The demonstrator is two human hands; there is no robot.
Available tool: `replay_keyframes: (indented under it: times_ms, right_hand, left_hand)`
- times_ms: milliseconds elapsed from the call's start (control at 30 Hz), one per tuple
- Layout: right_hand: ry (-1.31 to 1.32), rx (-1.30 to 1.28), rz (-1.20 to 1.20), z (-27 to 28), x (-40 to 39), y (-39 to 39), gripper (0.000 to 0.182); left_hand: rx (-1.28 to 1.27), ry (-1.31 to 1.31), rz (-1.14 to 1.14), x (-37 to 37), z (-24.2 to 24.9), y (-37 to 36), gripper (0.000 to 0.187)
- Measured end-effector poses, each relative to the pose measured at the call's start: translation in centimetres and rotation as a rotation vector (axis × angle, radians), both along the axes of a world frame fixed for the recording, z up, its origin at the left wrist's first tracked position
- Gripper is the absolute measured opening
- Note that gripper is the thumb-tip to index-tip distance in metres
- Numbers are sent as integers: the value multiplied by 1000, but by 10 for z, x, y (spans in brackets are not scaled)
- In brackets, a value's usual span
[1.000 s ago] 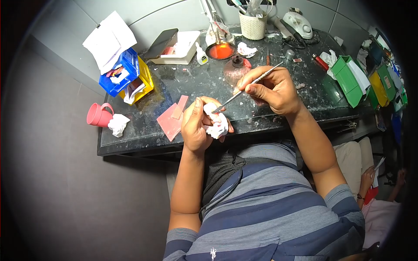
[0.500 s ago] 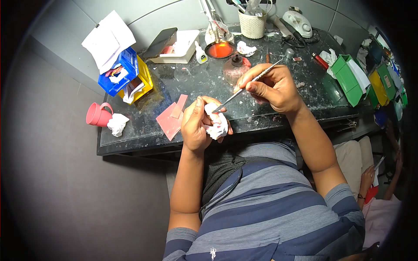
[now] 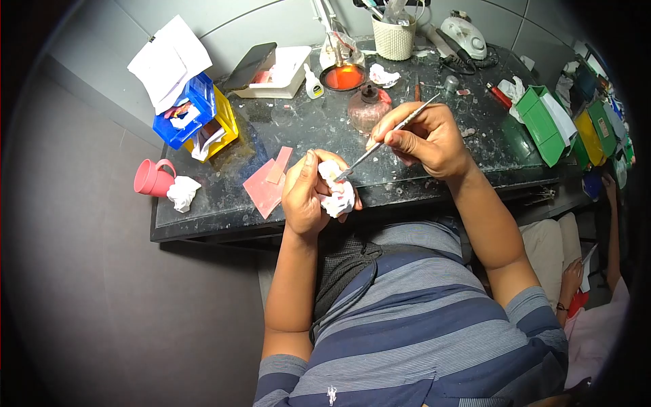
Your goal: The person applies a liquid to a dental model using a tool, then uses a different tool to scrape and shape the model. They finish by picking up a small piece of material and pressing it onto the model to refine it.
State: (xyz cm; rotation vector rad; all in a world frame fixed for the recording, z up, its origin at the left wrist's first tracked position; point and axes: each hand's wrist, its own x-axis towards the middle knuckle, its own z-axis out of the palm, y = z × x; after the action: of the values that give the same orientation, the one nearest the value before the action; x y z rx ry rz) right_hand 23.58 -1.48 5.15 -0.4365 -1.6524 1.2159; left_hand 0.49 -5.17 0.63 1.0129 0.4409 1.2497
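Note:
A small white plaster dental cast [image 3: 337,201] with pinkish patches rests in my left hand [image 3: 303,195], the fingers curled around it and the thumb raised along its side. Between the thumb and fingers of my right hand [image 3: 427,141] is a slim metal wax carver [image 3: 386,142], held at a slant. Its lower, flattened tip meets the upper part of the cast. Just left of my left hand, pink wax sheets [image 3: 260,190] lie on the dark worktable [image 3: 308,125]. A glass spirit lamp [image 3: 368,108] stands behind my right hand.
A pink mug [image 3: 153,178] and crumpled tissue [image 3: 183,194] sit at the left edge, near stacked blue [image 3: 182,115] and yellow bins [image 3: 227,122]. Along the back are a white box [image 3: 291,76], a glue bottle [image 3: 312,84] and a woven pot [image 3: 393,39]. A co-worker's hand [image 3: 571,277] shows at right.
The carver's tip has shifted slightly down and right on the cast, with a small turn of my right hand. My left hand stays put. At far right, a person's arm has moved.

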Motion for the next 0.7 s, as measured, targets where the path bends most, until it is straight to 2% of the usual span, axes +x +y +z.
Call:
replay_keyframes:
  times_ms: [700]
  right_hand:
    - [14,-7,-5,0,-1,-1,16]
  left_hand:
    - [39,7,-32,-1,-1,1,55]
